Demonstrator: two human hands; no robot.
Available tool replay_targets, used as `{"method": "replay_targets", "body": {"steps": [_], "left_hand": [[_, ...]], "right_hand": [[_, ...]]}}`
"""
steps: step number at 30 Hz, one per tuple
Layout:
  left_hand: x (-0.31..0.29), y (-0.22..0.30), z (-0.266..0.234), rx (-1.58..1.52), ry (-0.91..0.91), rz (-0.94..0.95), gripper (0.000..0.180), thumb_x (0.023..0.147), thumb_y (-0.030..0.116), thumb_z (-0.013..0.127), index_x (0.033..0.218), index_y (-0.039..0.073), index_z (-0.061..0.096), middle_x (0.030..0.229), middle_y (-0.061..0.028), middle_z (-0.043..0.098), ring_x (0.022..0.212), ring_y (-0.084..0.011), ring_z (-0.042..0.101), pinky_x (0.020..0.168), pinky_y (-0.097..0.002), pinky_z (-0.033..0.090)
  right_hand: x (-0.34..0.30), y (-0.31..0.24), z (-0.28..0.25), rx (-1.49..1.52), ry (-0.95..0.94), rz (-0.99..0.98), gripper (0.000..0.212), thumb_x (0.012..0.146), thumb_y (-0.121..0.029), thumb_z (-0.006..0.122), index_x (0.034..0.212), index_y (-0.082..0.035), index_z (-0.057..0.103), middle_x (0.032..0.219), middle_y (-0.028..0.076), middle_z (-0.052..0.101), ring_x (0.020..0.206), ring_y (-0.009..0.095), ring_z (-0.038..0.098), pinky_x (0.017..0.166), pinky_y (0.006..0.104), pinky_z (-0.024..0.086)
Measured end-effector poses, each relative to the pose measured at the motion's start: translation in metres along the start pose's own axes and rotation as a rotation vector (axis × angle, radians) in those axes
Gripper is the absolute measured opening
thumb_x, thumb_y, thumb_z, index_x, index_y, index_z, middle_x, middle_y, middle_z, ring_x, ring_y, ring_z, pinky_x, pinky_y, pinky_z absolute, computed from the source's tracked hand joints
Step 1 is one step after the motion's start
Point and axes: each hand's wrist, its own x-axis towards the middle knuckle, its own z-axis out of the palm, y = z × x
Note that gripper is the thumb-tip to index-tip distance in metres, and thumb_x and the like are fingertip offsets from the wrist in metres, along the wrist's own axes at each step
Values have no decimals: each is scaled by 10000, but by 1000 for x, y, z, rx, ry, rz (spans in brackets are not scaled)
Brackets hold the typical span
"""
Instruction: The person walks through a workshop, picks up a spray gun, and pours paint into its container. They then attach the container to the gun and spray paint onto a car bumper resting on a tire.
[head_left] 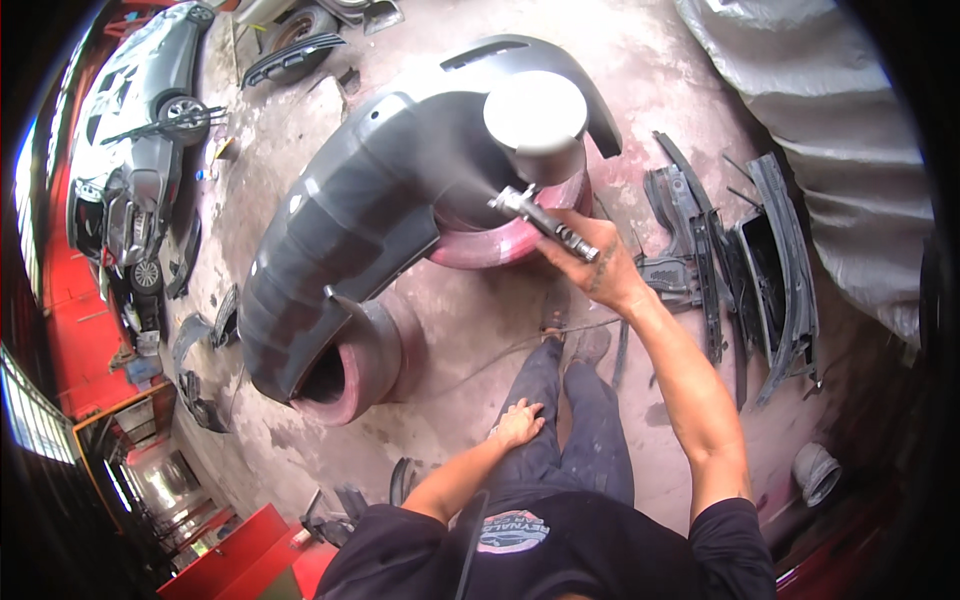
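Note:
My right hand (598, 262) is wrapped round a spray gun (548, 224) with a pale, round-lidded cup (535, 112) on top. The gun's nozzle points up and left at a dark grey car bumper (325, 215), and a faint spray mist hangs before it. That curved bumper lies across two rounded, pink-stained supports, one (485, 248) under its far right part and one (378, 350) under its near left end. My left hand (518, 424) lies on my left thigh, fingers stretched out, holding nothing. The trigger is hidden from view.
Several black plastic car parts (708, 265) lie on the floor to the right. A thin hose (470, 372) crosses the floor by my feet. A silvery cover (850, 130) hangs at the far right. A grey car (140, 150) stands at the left, with more loose parts (200, 375) near it.

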Motion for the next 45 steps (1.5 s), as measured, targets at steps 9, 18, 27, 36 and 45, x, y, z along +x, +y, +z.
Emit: {"method": "replay_targets", "body": {"steps": [9, 18, 27, 36, 45], "left_hand": [[6, 1, -48, -60, -27, 21, 508, 1014, 366, 592, 1478, 161, 564, 1552, -277, 455, 1346, -497, 521, 1133, -527, 442], [23, -29, -64, -87, 70, 57, 499, 997, 391, 589, 1432, 148, 613, 1502, -247, 520, 1317, -457, 555, 1123, -496, 458], [24, -27, -91, -70, 50, 110, 463, 1013, 358, 568, 1420, 142, 620, 1416, -216, 583, 1262, -455, 585, 1080, -512, 478], [35, -23, -95, 33, -64, 56, 496, 1017, 392, 553, 1458, 166, 584, 1477, -246, 525, 1270, -483, 574, 1093, -522, 478], [32, -6, -85, 186, -188, -35, 578, 1032, 429, 519, 1572, 233, 448, 1603, -268, 369, 1366, -505, 490, 1103, -579, 464]], "right_hand": [[113, 1, -27, 41, 67, 311, 387, 958, -319, 748, 1241, -56, 728, 863, 70, 746, 720, 139, 669, 671, 321, 537], [197, 44, -70, -531, 367, 292, 305, 952, -286, 694, 1119, -33, 728, 912, 226, 758, 910, 380, 753, 812, 462, 560], [200, 0, -6, -306, 20, 214, 338, 963, -270, 723, 1184, -14, 712, 876, 217, 742, 826, 313, 745, 765, 417, 572], [197, 0, -7, 115, -90, 358, 343, 951, -295, 761, 1147, -15, 730, 811, 57, 720, 688, 120, 628, 659, 317, 517], [157, 150, -141, 118, 377, 536, 292, 980, -350, 724, 958, -58, 723, 752, -4, 686, 521, 48, 597, 402, 208, 449]]}}
